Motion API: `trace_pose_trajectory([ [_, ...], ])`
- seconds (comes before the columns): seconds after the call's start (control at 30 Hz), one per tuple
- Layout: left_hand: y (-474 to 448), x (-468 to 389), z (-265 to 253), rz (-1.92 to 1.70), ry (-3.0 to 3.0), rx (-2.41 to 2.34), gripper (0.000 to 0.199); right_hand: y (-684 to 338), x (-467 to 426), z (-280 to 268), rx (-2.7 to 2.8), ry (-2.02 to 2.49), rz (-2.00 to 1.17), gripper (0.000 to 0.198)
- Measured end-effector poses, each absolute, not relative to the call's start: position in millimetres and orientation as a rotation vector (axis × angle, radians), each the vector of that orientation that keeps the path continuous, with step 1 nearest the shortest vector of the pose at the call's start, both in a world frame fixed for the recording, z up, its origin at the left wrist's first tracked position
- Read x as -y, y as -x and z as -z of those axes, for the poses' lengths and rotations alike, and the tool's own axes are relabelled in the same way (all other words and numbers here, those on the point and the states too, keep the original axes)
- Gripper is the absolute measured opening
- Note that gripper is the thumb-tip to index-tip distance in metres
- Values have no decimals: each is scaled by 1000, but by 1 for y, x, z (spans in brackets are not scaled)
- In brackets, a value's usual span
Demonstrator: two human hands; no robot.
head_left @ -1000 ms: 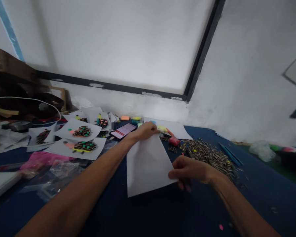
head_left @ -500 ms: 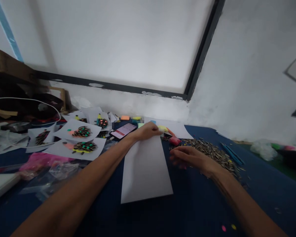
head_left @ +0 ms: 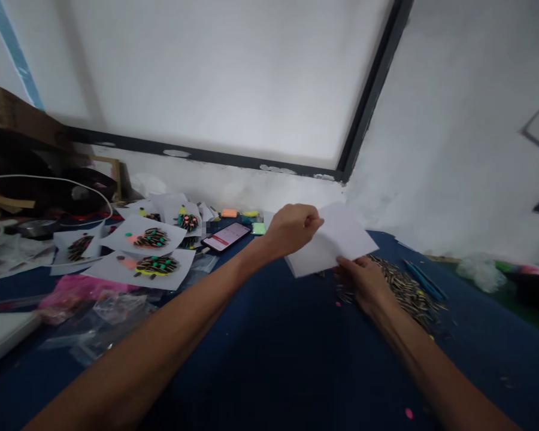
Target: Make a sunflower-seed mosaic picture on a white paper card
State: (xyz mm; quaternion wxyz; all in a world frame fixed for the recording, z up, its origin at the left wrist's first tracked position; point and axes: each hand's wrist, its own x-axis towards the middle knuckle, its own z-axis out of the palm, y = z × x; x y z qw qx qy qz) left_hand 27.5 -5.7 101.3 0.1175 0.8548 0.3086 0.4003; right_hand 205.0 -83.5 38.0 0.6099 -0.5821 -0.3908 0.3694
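Note:
A blank sheet of white paper (head_left: 341,236) is held up above the table at the back, tilted. My left hand (head_left: 294,228) is closed at its left side, thumb and fingers pinched together on the edge. My right hand (head_left: 366,280) grips the lower edge of the same sheet, thumb on top and the other fingers partly hidden beneath. Right beside that hand lies a pile of dark striped seeds (head_left: 406,294), which look like sunflower seeds. The sheet covers whatever lies behind it.
Several paper sheets with hedgehog-like seed pictures (head_left: 155,264) lie to the left. A phone (head_left: 227,236), an orange block (head_left: 229,213) and a green block (head_left: 258,228) sit near the wall. Clear plastic bags (head_left: 112,317) lie front left; blue tweezers (head_left: 424,279) rest right of the seeds.
The white sheet has been lifted and swung from the middle of the table toward the back right. My left hand moved right with it, and my right hand has taken hold of its edge.

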Motion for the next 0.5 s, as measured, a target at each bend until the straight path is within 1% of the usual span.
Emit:
trace_pose_trajectory([
  [0.07,-25,8,-100,-716,-2389,-788,41,-204,80,-36,842,1290,-808,24],
  [0.13,-24,7,-92,-201,-2226,-703,50,-200,79,-34,804,1235,-781,25],
  [0.17,-24,6,-85,-41,-2126,-706,53,-197,79,-33,792,1209,-772,26],
  [0.2,-25,5,-77,-9,-2019,-735,53,-195,79,-33,785,1187,-767,27],
  [0.3,-35,6,-54,-373,-1686,-604,37,-188,81,-34,786,1137,-779,34],
  [0.37,-45,9,-42,-648,-1350,-567,26,-184,83,-34,793,1123,-807,37],
  [0.4,-49,11,-38,-722,-1286,-581,20,-182,84,-34,797,1121,-823,38],
  [0.5,-58,15,-34,-851,-1188,-632,17,-180,85,-35,799,1124,-851,38],
])
